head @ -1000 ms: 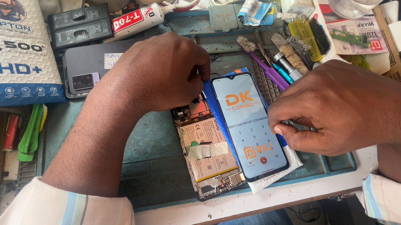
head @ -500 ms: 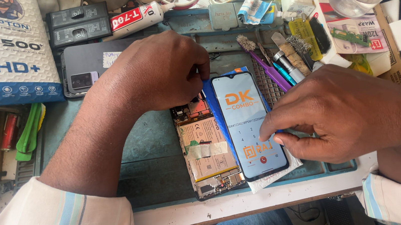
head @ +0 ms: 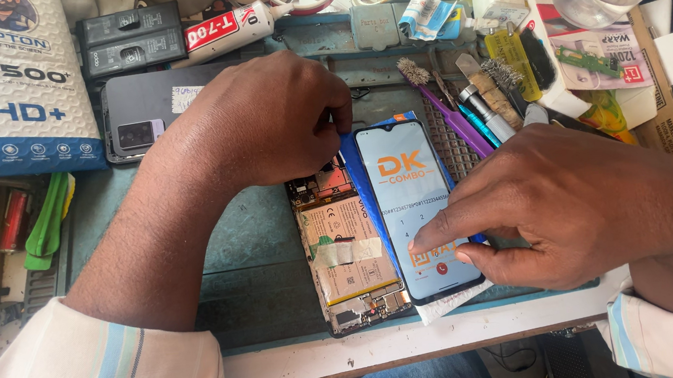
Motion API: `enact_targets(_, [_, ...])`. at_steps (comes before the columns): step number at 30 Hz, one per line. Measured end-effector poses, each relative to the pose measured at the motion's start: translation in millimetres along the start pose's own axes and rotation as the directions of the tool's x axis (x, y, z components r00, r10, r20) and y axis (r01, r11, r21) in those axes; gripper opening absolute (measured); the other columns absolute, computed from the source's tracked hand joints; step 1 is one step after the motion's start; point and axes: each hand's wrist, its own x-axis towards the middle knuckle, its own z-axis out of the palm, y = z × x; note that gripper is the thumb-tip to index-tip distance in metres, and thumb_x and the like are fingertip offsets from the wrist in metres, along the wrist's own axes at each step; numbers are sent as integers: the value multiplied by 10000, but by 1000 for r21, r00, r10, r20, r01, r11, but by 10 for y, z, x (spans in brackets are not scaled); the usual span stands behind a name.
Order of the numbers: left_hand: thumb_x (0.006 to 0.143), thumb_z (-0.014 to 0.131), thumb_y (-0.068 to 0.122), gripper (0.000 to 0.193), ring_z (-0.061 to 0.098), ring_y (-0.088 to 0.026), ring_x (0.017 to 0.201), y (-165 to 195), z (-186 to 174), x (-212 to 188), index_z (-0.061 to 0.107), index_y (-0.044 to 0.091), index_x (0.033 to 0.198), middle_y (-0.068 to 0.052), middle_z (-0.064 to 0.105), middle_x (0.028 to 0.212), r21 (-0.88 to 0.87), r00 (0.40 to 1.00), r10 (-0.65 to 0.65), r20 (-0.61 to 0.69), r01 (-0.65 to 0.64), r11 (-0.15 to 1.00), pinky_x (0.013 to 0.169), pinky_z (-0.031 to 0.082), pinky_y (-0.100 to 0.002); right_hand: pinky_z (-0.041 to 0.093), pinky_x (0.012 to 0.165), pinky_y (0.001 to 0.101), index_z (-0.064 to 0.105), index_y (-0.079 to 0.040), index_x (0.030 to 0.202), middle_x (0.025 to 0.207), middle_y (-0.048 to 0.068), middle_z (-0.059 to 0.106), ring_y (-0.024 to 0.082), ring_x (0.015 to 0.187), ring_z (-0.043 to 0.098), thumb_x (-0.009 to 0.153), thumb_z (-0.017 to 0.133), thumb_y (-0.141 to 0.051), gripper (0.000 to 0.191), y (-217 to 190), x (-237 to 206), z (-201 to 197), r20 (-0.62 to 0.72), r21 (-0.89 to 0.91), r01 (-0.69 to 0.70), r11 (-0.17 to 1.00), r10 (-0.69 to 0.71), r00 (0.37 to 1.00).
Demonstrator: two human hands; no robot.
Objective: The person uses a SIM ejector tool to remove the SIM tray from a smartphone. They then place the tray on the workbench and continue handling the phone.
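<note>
Beside the open phone [head: 349,247], the left hand [head: 261,121] pinches the screen's [head: 414,205] top; the right hand [head: 558,206], forefinger out, presses it.

The left hand [head: 270,120] hides the opened phone's [head: 347,247] top edge.

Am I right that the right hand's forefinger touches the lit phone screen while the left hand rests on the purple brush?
Not quite. In the head view the left hand rests at the top of the opened phone, not on the purple brush. The right hand does touch the lit screen.
</note>
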Motion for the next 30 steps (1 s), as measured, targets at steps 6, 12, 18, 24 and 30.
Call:
enact_targets(6, [798, 708, 162, 129, 734, -307, 838, -4, -1, -3, 794, 167, 893, -74, 763, 893, -1, 1000, 23, -15, -23, 1000, 779, 577, -469, 538, 484, 331, 818, -187, 1106, 825, 1, 809, 180, 580, 727, 780, 716, -182, 341, -20, -1, -11, -7, -17, -17, 1000, 17, 1000])
enact_targets(12, [786, 706, 156, 130, 733, -308, 845, -16, 9, -13, 792, 162, 882, -68, 763, 900, -18, 999, 38, -26, -38, 999, 773, 575, -469, 526, 501, 367, 834, -198, 1046, 729, -4, 803, 189, 553, 717, 808, 741, -228, 257, -5, -31, -43, 0, -100, -110, 989, 110, 994])
enact_targets(18, [793, 711, 166, 124, 731, -310, 841, -19, 6, -19, 790, 161, 888, -71, 763, 893, -16, 999, 35, -24, -36, 999, 770, 575, -470, 513, 439, 346, 808, -144, 932, 720, 5, 780, 157, 508, 706, 796, 719, -210, 176, 13, -18, -34, 10, -62, -95, 994, 96, 995])
enact_targets(24, [811, 701, 159, 128, 739, -295, 831, -2, 8, -14, 790, 173, 902, -68, 766, 885, 6, 1000, 8, -8, -8, 1000, 766, 582, -464, 522, 480, 363, 829, -194, 981, 741, -2, 781, 177, 537, 709, 790, 718, -229, 224, -6, -7, -40, 54, -96, -142, 985, 148, 988])
enact_targets(30, [807, 706, 160, 126, 738, -296, 827, 2, 6, -25, 791, 172, 899, -70, 765, 879, 5, 1000, 3, -9, -3, 1000, 764, 582, -465, 525, 494, 361, 833, -203, 976, 741, -9, 786, 179, 554, 704, 796, 716, -230, 217, -5, -8, -16, 14, -78, -92, 993, 93, 996])
